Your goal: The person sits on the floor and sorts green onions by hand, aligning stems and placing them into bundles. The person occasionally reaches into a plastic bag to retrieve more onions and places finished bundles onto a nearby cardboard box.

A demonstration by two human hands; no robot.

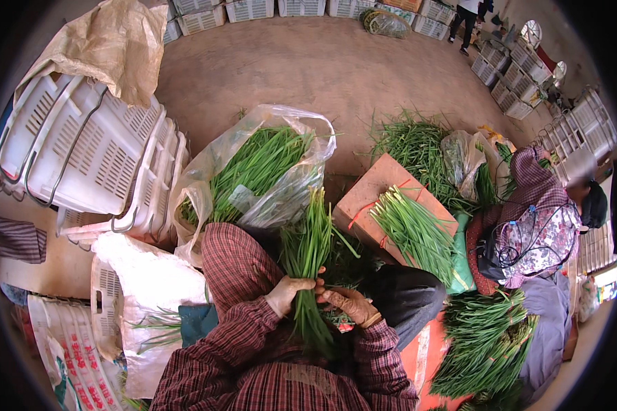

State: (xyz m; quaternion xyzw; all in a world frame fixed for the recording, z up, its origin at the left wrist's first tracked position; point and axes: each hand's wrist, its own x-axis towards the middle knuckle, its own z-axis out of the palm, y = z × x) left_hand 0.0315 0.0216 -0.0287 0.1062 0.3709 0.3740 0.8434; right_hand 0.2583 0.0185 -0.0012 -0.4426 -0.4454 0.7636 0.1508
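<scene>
Both my hands are at a bunch of long green stalks, likely garlic chives [308,251], held over my lap with the pale cut ends pointing away from me. My left hand [289,292], in a pale glove with bare fingertips, grips the bunch. My right hand [350,305], in a tan glove, has its fingertips against the bunch's right side. Beyond my right knee, loose stalks [416,226] lie on a reddish block [360,190] with red ties across it. A clear plastic bag [200,174] full of green stalks stands open beyond my left knee.
White slatted plastic crates [97,149] are stacked at the left. Tied green bundles [483,339] lie at my right, near a seated co-worker [537,231]. A loose green heap [416,149] lies on the floor beyond the block. More crates [301,6] line the far side.
</scene>
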